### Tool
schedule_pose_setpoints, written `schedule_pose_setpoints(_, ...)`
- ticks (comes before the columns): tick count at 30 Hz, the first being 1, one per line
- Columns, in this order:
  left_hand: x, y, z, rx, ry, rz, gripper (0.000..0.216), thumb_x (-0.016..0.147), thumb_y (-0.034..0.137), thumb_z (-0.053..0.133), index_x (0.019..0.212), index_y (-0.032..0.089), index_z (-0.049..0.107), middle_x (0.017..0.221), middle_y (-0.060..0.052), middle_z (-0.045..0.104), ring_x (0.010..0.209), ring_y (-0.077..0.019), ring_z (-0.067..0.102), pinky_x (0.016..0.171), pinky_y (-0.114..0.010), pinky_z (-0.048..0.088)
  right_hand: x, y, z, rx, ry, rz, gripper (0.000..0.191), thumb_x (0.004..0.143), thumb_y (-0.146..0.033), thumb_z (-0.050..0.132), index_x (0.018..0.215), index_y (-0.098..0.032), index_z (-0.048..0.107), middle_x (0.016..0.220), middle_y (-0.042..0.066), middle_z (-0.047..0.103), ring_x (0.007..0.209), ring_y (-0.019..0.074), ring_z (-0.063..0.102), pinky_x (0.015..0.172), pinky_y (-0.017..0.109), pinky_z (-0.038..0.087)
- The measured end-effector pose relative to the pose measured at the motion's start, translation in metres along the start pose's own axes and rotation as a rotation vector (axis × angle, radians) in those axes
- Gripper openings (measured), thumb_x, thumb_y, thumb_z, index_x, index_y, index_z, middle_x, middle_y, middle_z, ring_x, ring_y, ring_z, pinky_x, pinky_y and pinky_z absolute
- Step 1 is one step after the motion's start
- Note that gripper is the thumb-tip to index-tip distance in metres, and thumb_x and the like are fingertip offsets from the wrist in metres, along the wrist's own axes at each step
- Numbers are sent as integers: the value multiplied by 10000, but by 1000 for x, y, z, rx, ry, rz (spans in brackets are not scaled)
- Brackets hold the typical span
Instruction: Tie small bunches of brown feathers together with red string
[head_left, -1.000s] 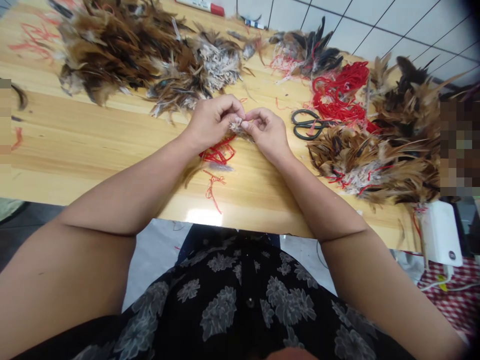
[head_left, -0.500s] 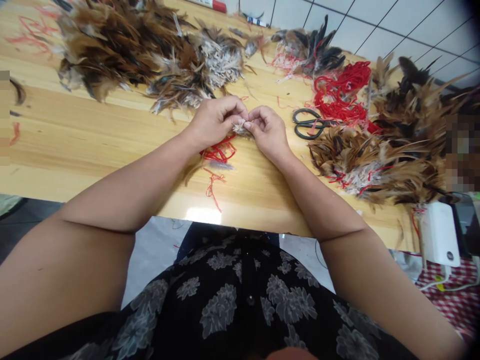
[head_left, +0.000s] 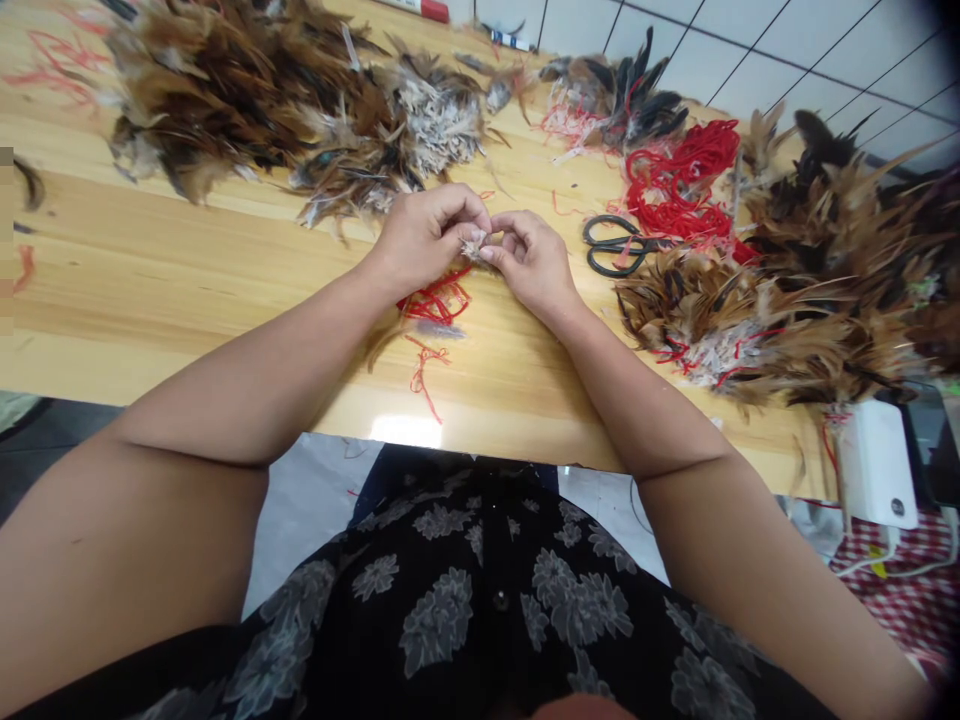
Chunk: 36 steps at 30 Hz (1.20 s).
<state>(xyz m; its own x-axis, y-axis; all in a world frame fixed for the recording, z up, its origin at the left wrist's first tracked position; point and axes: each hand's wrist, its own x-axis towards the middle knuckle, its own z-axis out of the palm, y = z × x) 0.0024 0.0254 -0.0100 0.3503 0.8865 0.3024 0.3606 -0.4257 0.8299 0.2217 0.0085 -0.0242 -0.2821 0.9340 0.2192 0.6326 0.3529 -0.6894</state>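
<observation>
Feather tuft point(head_left: 472, 248) pinched.
Left hand point(head_left: 426, 243): fingertips closed on it; right hand point(head_left: 538, 266): curled, grip unclear; red cord point(head_left: 442, 300) near fingers.

White, dark-jointed tiles point(head_left: 576, 25) stretch beyond a wooden table point(head_left: 187, 260) bearing a bright reflection point(head_left: 405, 430).

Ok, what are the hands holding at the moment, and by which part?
The left hand pinches a small feather bunch at its pale end. The right hand is at that end too; whether it also grips cannot be told.
</observation>
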Motion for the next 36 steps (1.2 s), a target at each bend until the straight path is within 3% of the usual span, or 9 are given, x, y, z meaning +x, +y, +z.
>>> schedule_pose_setpoints(4, -5, 12, 3, 25, 2, 12, 160, 1039, 480, 787, 1007, 327, 818, 989, 3, 853, 1021, -283, 718, 1024, -505, 563, -5, -6, -5, -207, 11, -63, 281, 1210, -389, 620, 1353, -234, 806, 1268, 63, 785, 1215, 262, 770, 1145, 450, 637)
schedule_pose_setpoints(9, -5, 16, 5, 64, 1, 40, 35, 960, 301, 790, 933, 291, 811, 975, -1, 865, 919, -270, 719, 956, -477, 581, -18, -35, -21, -409, -37, 29, 337, 1227, -342, 510, 1302, -244, 824, 1365, 94, 789, 1173, 271, 792, 1002, 387, 623)
schedule_pose_setpoints(12, -6, 19, 2, 56, -14, 20, 89, 1006, 343, 836, 948, 296, 787, 978, 5, 848, 944, -270, 703, 997, -466, 576, -20, -45, -26, -452, -54, 31, 399, 1252, -354, 445, 1306, -250, 827, 1339, 92, 799, 1144, 259, 802, 949, 353, 609)
schedule_pose_setpoints(16, -7, 21, -3, 41, -25, 17, 223, 1066, 500, 878, 1068, 307, 767, 999, 13, 833, 930, -253, 658, 1038, -463, 553, -20, -49, -30, -525, -78, 46, 414, 1220, -244, 434, 1365, -278, 820, 1384, 64, 804, 1164, 254, 809, 928, 333, 594)
schedule_pose_setpoints(20, -5, 19, -8, 1, -17, -11, 418, 1079, 697, 871, 1153, 297, 772, 949, 7, 816, 846, -232, 631, 943, -443, 577, -21, -56, -33, -599, -101, 60, 476, 1184, -155, 393, 1387, -291, 802, 1429, 42, 793, 1218, 254, 811, 953, 328, 593)
schedule_pose_setpoints(25, -2, 19, -15, -20, 43, -42, 455, 1021, 750, 845, 1080, 303, 779, 876, 9, 802, 778, -212, 663, 796, -416, 592, -21, -64, -39, -689, -139, 127, 520, 1147, -99, 390, 1405, -274, 806, 1442, 71, 796, 1249, 284, 817, 952, 345, 600)
schedule_pose_setpoints(28, -2, 21, -19, 30, 71, -29, 312, 992, 645, 782, 985, 334, 805, 837, 7, 812, 738, -216, 673, 726, -423, 572, -21, -68, -43, -737, -178, 140, 545, 1146, -88, 376, 1428, -251, 813, 1434, 99, 807, 1232, 288, 813, 936, 347, 591)
schedule_pose_setpoints(31, -4, 26, -22, 112, 40, -5, 133, 963, 425, 718, 918, 348, 816, 846, 2, 820, 789, -242, 707, 786, -442, 572, -20, -70, -45, -782, -195, 145, 573, 1155, -79, 347, 1451, -228, 815, 1415, 121, 819, 1200, 274, 806, 922, 338, 574)
schedule_pose_setpoints(36, -5, 43, -21, 240, -31, -15, 221, 905, 147, 656, 814, 327, 747, 890, -5, 806, 867, -263, 724, 925, -441, 565, -18, -72, -44, -849, -208, 207, 549, 1173, -100, 356, 1424, -198, 835, 1417, 151, 829, 1201, 273, 801, 912, 332, 567)
